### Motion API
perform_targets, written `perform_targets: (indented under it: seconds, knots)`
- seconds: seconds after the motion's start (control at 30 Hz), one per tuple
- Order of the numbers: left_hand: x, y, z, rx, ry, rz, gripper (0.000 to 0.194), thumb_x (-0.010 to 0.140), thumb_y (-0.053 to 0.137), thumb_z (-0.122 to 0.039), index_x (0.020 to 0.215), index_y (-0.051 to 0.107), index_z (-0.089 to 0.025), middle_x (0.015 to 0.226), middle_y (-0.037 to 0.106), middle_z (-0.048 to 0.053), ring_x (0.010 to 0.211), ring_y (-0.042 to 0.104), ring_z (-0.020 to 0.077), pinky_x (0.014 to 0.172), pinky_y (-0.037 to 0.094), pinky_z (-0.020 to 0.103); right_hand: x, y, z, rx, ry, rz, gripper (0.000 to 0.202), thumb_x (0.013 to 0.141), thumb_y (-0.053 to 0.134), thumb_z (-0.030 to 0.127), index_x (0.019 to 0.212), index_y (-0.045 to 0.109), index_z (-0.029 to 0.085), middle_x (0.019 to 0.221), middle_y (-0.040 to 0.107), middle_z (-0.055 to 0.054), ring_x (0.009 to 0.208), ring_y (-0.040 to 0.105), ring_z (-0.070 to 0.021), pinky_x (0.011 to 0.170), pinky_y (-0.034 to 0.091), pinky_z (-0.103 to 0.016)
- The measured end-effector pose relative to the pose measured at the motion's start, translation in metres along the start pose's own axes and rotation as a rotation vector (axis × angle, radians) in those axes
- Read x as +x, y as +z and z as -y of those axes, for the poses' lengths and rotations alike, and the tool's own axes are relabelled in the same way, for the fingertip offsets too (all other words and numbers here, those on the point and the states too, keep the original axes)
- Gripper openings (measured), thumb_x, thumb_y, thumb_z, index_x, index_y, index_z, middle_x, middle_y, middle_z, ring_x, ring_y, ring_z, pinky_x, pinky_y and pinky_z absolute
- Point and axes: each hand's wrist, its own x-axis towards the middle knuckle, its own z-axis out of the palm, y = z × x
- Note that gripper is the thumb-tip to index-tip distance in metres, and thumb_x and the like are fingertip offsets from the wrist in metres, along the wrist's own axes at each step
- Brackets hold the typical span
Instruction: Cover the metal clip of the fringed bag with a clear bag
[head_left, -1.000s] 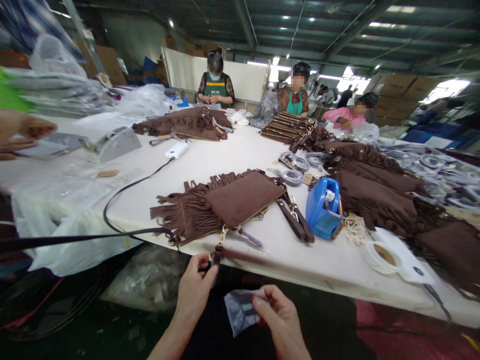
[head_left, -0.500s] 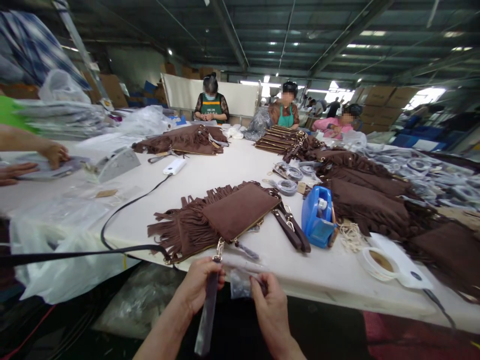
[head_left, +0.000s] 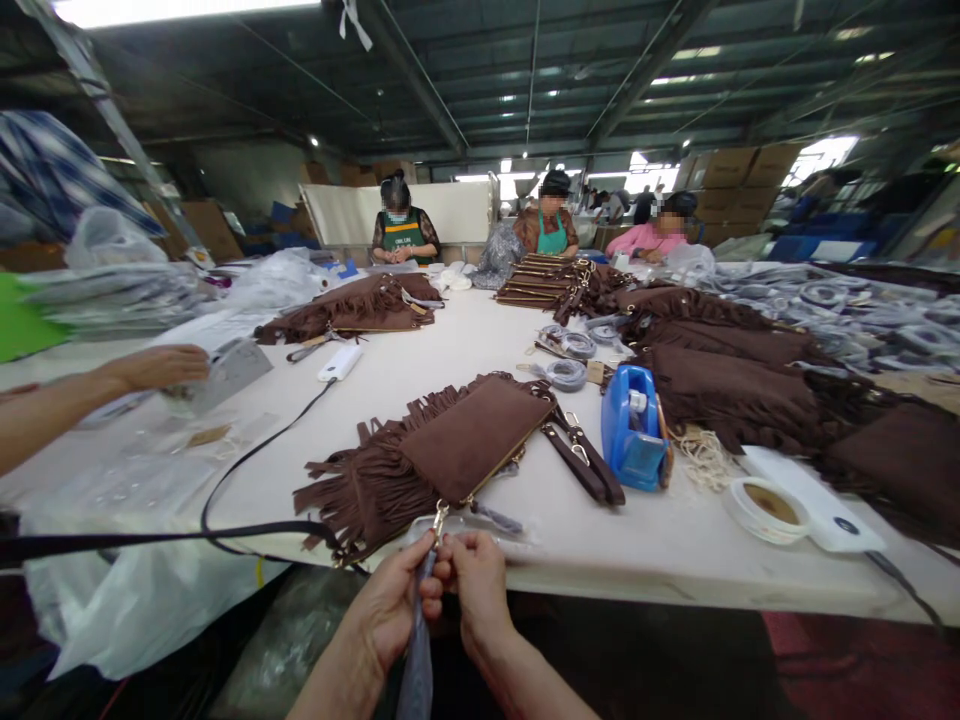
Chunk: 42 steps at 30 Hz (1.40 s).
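A: What is carried on the white counter (head_left: 465, 350)?

B: Stacks of brown fringed bags (head_left: 739, 375) are laid along its right side. One brown fringed suede bag (head_left: 442, 445) is laid flat near the front edge, fringe toward the left. A blue tape dispenser (head_left: 634, 428) is stood just right of it, and a white tape roll (head_left: 766, 506) is laid further right.

A: Where are the strap parts located?

B: Two short brown straps (head_left: 581, 462) are laid between bag and dispenser. A long dark strap (head_left: 150, 537) is run off the bag's front left corner toward the left edge of the view.

A: How are the hands set?

B: The left hand (head_left: 397, 600) is closed on a grey wrapped strap end (head_left: 417, 660), which hangs below the counter edge. The right hand (head_left: 476, 580) is pinched shut at the gold clasp (head_left: 437, 520) on the bag's front edge. Both hands are touching.
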Motion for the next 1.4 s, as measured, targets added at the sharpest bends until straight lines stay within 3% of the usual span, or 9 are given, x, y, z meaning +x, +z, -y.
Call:
perform_targets:
  seconds: [0.23, 0.53, 0.83, 1.0, 1.23, 1.4]
  knots:
    - [0.008, -0.007, 0.007, 0.015, 0.025, -0.049, 0.026, 0.085, 0.047, -0.026, 0.071, 0.057, -0.006, 0.047, 0.054, 0.003, 0.029, 0.036, 0.0020, 0.029, 0.025, 0.010, -0.002, -0.004, 0.009, 0.112, 0.083, 0.036, 0.026, 0.057, 0.058, 0.039, 0.065, 0.044, 0.018, 0.053, 0.050, 0.004, 0.046, 0.045, -0.0075, 0.049, 0.034, -0.021]
    - [0.010, 0.002, 0.025, -0.131, 0.232, -0.240, 0.018, 0.084, 0.050, -0.024, 0.072, 0.054, -0.011, 0.050, 0.058, 0.000, 0.028, 0.037, 0.0024, 0.030, 0.026, 0.012, -0.004, -0.010, 0.011, 0.128, 0.031, 0.183, 0.020, 0.062, 0.059, 0.033, 0.068, 0.047, 0.017, 0.058, 0.055, 0.003, 0.052, 0.050, -0.0087, 0.056, 0.039, -0.022]
    - [0.015, 0.008, 0.036, -0.376, 0.245, -0.193, 0.012, 0.083, 0.050, -0.018, 0.073, 0.054, -0.012, 0.049, 0.054, -0.003, 0.030, 0.037, 0.0029, 0.031, 0.030, 0.014, 0.000, -0.023, 0.023, -0.095, 0.043, 0.119, 0.017, 0.059, 0.054, 0.027, 0.070, 0.053, 0.015, 0.057, 0.058, 0.001, 0.051, 0.049, -0.0083, 0.050, 0.033, -0.020]
    - [0.017, 0.014, 0.040, -0.438, 0.253, -0.151, 0.016, 0.086, 0.046, -0.017, 0.073, 0.053, -0.010, 0.048, 0.050, -0.004, 0.031, 0.037, 0.0016, 0.032, 0.028, 0.012, 0.001, -0.030, 0.017, 0.023, 0.140, 0.216, 0.025, 0.058, 0.059, 0.030, 0.077, 0.054, 0.015, 0.057, 0.059, 0.001, 0.045, 0.049, -0.0087, 0.045, 0.032, -0.020]
    - [0.020, 0.013, 0.048, -0.339, 0.348, -0.215, 0.008, 0.081, 0.053, -0.015, 0.074, 0.053, -0.012, 0.048, 0.057, -0.001, 0.032, 0.041, 0.0046, 0.032, 0.028, 0.013, 0.004, -0.030, 0.017, 0.032, 0.112, 0.230, 0.027, 0.057, 0.065, 0.036, 0.069, 0.054, 0.015, 0.048, 0.052, 0.004, 0.040, 0.044, -0.0076, 0.040, 0.030, -0.019]
    - [0.021, 0.003, 0.046, -0.258, 0.306, -0.236, 0.011, 0.079, 0.056, -0.019, 0.075, 0.057, -0.009, 0.048, 0.057, 0.001, 0.031, 0.041, 0.0054, 0.032, 0.030, 0.015, 0.002, -0.017, 0.021, -0.016, 0.087, 0.178, 0.018, 0.057, 0.061, 0.029, 0.063, 0.055, 0.013, 0.046, 0.048, 0.005, 0.041, 0.041, -0.0055, 0.041, 0.030, -0.017]
